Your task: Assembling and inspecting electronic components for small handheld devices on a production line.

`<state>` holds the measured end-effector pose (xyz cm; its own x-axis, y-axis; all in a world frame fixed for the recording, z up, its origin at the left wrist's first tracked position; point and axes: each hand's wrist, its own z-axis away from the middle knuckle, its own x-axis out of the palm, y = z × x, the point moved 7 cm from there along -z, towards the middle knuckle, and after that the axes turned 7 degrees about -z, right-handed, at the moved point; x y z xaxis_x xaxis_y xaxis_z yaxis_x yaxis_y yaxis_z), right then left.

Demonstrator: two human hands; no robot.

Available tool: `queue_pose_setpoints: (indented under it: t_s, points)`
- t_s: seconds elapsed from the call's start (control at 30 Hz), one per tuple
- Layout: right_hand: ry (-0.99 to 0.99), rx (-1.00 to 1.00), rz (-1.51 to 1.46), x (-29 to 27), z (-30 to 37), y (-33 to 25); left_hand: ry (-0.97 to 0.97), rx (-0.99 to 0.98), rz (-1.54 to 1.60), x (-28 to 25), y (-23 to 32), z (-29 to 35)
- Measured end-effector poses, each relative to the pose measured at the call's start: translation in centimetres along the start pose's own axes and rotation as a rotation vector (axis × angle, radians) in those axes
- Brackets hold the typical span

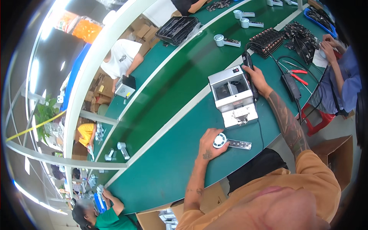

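My left hand (pixel 210 146) is closed around a small handheld fan (pixel 220 140), whose round white head faces up. Its flat handle, with a dark circuit board (pixel 240 144) exposed, lies toward the right, just above the green bench. Beyond it stands a silver screw feeder (pixel 232 94) with a clear window and a metal outlet at its front. At the feeder's right side my right hand (pixel 257 79) grips a black electric screwdriver (pixel 248 65), held upright with a cable at its top. The screwdriver's tip lies low beside the feeder.
A green conveyor belt (pixel 184 76) runs beyond the bench, carrying more fans (pixel 219 40). Circuit boards (pixel 266 42) are stacked at the far right, near red-handled pliers (pixel 299 78) and a black power adapter (pixel 291 87). Co-workers sit around; a co-worker's hands (pixel 327 46) work at right.
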<state>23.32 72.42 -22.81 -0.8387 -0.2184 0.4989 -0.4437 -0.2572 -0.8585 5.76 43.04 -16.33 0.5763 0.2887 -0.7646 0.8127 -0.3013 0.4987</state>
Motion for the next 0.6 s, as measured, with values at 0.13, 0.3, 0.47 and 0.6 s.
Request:
queue_pose_setpoints:
  t_s: [0.13, 0.3, 0.47, 0.6]
  points:
    - [-0.027, 0.003, -0.014, 1.2, 0.6, 0.2, -0.005, -0.007, -0.003, -0.1, -0.2, 0.4]
    - [-0.006, -0.013, 0.045, 0.3, 0.1, 0.1, 0.014, 0.008, 0.01, 0.0, -0.1, 0.3]
    - [0.021, -0.014, 0.006, 0.0, 0.1, 0.3, -0.005, 0.006, -0.009, -0.1, 0.0, -0.1]
    - [-0.01, 0.005, -0.033, 0.9, 0.4, 0.3, 0.01, -0.005, -0.037, -0.3, -0.2, 0.4]
